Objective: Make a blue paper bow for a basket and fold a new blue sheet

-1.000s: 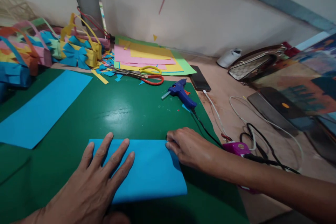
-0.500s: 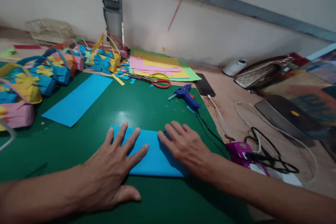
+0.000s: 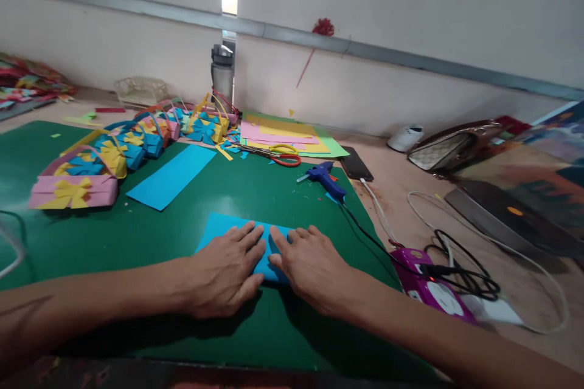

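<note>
A blue sheet of paper (image 3: pixel 219 228), apparently folded, lies on the green mat (image 3: pixel 191 340) in front of me. My left hand (image 3: pixel 230 270) presses flat on its left and middle part, fingers stretched out and palm down. On the right part rests my right hand (image 3: pixel 308 258), also palm down with fingers extended. The two hands sit close together, a narrow gap of blue paper between them, and cover much of the sheet. Farther left lies a second blue paper strip (image 3: pixel 173 176), untouched.
Small paper baskets (image 3: pixel 75 191) with bows line the left. Behind are scissors (image 3: pixel 285 155) and stacked coloured paper (image 3: pixel 283 134). A blue glue gun (image 3: pixel 326 179) lies right, its cord running to a purple power strip (image 3: pixel 431 285). A phone (image 3: pixel 356 164) and a bag (image 3: pixel 451 143) are beyond.
My left hand has shifted right and its spread fingers have drawn together. The right hand stays on the paper, closer to the left one. The camera view has tilted up and swung left.
</note>
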A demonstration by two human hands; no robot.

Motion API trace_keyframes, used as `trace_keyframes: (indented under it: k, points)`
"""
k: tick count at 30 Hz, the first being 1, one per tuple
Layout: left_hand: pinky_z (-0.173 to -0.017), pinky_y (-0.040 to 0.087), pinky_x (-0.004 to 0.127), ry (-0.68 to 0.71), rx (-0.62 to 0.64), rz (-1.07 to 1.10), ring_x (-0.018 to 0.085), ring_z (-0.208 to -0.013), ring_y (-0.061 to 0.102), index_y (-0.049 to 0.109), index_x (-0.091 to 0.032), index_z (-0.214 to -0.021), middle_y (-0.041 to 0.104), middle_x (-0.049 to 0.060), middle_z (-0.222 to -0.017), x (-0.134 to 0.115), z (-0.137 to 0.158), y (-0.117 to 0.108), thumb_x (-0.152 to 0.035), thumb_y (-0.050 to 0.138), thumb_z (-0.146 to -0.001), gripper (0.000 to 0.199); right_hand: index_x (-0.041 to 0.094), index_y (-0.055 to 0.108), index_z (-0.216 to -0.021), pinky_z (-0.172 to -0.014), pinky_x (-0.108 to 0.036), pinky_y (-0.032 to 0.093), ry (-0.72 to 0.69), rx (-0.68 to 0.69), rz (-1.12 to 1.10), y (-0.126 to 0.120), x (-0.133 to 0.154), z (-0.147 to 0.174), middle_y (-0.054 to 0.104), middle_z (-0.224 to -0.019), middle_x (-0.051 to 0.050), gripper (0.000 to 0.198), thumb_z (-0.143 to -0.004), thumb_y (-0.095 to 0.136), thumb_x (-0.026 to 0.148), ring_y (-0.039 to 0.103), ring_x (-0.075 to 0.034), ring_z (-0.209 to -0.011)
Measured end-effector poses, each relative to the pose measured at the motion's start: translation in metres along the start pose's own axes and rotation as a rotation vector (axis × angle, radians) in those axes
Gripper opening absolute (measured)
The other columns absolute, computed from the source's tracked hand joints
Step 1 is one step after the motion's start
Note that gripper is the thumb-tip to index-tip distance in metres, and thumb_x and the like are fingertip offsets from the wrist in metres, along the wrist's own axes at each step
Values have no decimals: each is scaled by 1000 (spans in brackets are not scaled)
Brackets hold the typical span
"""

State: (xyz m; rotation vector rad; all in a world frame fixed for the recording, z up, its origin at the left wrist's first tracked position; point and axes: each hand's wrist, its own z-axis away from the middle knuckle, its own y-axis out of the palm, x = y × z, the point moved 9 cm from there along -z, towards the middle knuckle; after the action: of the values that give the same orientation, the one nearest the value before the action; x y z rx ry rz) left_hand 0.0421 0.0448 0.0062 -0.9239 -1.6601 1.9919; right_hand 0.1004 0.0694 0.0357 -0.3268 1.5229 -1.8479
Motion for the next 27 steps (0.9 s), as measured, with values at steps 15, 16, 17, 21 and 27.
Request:
trace_keyframes:
  k: [15,16,17,21,27]
  points:
    - [-101,17,68,21,30,-74,47,-135,1,23,-5,-144,8,30,-147,-10,4,17,-84,22,-71,108,0,46,-130,-96,-53,35,-117,-404,-12,43,27,65,48,-133,-25,72,-84,49,56,41,-36,-126]
    - [-101,17,68,18,30,-78,47,-135,0,23,-5,-144,8,30,-147,-10,4,18,-85,23,-71,108,0,44,-131,-95,-54,35,-108,-396,-12,47,21,72,48,-133,-25,75,-82,51,57,39,-36,-126]
    - [-101,17,68,16,31,-81,47,-135,0,23,-5,-144,8,30,-147,-9,4,19,-85,23,-71,109,-1,43,-132,-95,-55,34,-98,-389,-8,50,15,77,47,-133,-26,77,-81,53,57,38,-36,-127]
    - [-100,17,69,12,37,-77,48,-135,-2,23,-4,-144,8,32,-147,-12,2,18,-85,24,-70,110,1,43,-131,-97,-56,29,-91,-415,11,50,6,91,47,-134,-25,76,-81,52,58,32,-36,-130]
    - [-84,21,81,-2,135,-32,60,-128,6,22,-26,-146,10,30,-148,-22,-6,12,-85,33,-68,98,5,53,-121,-100,-56,23,-100,-556,41,36,13,82,56,-126,-21,63,-87,41,56,42,-33,-123]
